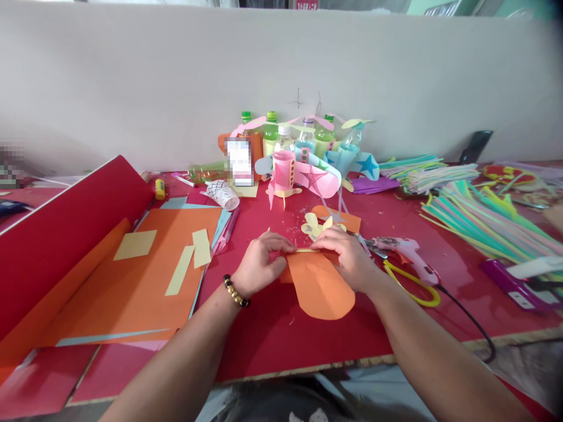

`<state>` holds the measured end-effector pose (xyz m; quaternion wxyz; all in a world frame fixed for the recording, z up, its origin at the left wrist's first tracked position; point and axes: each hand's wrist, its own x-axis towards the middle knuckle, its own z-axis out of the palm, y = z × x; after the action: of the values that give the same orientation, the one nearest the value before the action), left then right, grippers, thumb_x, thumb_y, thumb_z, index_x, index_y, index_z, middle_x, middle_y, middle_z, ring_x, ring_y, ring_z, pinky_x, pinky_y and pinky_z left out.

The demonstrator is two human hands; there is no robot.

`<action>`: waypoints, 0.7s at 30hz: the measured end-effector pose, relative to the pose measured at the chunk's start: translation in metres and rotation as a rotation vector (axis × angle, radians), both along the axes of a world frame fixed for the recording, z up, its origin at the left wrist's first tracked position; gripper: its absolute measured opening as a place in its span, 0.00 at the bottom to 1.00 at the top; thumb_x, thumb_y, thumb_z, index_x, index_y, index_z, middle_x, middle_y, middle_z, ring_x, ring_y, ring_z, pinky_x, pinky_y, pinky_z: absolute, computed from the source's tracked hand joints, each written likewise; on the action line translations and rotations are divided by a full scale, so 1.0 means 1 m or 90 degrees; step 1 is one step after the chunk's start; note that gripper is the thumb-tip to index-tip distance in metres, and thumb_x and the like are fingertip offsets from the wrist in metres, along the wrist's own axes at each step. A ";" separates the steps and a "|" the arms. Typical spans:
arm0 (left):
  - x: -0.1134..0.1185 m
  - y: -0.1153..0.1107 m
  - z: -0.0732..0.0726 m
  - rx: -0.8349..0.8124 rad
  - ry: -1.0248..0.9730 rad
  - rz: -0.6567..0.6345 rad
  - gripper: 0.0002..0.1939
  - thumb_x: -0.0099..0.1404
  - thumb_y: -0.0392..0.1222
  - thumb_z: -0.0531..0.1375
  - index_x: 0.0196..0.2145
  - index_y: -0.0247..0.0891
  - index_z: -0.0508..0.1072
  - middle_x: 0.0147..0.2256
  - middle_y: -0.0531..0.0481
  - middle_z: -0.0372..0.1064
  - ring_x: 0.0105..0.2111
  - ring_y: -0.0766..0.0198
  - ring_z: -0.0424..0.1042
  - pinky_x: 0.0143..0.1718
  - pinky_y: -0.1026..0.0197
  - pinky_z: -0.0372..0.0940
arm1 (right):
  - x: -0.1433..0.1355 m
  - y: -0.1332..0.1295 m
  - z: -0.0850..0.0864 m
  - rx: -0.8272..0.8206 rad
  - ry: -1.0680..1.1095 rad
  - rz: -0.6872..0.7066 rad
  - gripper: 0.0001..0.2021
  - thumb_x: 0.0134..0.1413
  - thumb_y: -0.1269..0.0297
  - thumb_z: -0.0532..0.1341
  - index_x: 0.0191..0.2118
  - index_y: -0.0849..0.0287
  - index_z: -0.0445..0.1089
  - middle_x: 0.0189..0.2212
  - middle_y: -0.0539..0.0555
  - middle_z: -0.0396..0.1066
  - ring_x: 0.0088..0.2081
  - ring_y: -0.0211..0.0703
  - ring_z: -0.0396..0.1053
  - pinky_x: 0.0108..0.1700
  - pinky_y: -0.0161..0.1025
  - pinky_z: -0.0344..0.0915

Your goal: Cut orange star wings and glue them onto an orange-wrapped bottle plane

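My left hand and my right hand face each other over the red table, fingers closed at the two ends of an orange paper piece. Its near end is rounded. Along its far edge, between my fingertips, runs a narrow pale-yellow strip; whether it is a fold or a separate piece I cannot tell. Just beyond my right fingers lies a pale-yellow paper flower shape, in front of an orange paper scrap. A beaded bracelet circles my left wrist.
Bottle-and-paper models stand by the white partition. At right lie a pink glue gun with its cord, yellow-handled scissors and pipe cleaners. Orange sheets with pale-yellow pieces, and a glue stick, are at left.
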<state>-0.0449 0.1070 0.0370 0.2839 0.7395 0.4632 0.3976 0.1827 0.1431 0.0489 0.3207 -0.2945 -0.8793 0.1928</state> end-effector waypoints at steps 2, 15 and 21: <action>0.000 0.000 0.000 -0.003 0.003 0.004 0.19 0.51 0.26 0.54 0.34 0.40 0.79 0.38 0.51 0.76 0.41 0.60 0.72 0.50 0.55 0.65 | 0.000 0.000 0.000 -0.002 0.000 -0.001 0.05 0.54 0.66 0.64 0.35 0.60 0.74 0.33 0.57 0.71 0.37 0.46 0.66 0.41 0.44 0.63; 0.001 -0.002 0.005 -0.010 0.009 0.001 0.12 0.54 0.31 0.58 0.34 0.39 0.79 0.38 0.48 0.74 0.40 0.59 0.71 0.47 0.55 0.65 | 0.001 0.002 -0.002 0.020 0.027 -0.001 0.06 0.58 0.62 0.60 0.34 0.58 0.72 0.34 0.57 0.72 0.38 0.47 0.68 0.43 0.46 0.64; 0.004 0.000 0.003 -0.010 0.015 0.046 0.07 0.61 0.39 0.59 0.30 0.38 0.77 0.36 0.47 0.73 0.39 0.60 0.70 0.44 0.58 0.64 | -0.003 0.002 -0.005 0.064 0.008 -0.098 0.21 0.60 0.61 0.59 0.18 0.57 0.55 0.20 0.49 0.58 0.28 0.40 0.60 0.35 0.40 0.60</action>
<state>-0.0410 0.1068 0.0399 0.2695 0.7245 0.4961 0.3953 0.1797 0.1454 0.0443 0.3543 -0.3437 -0.8606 0.1252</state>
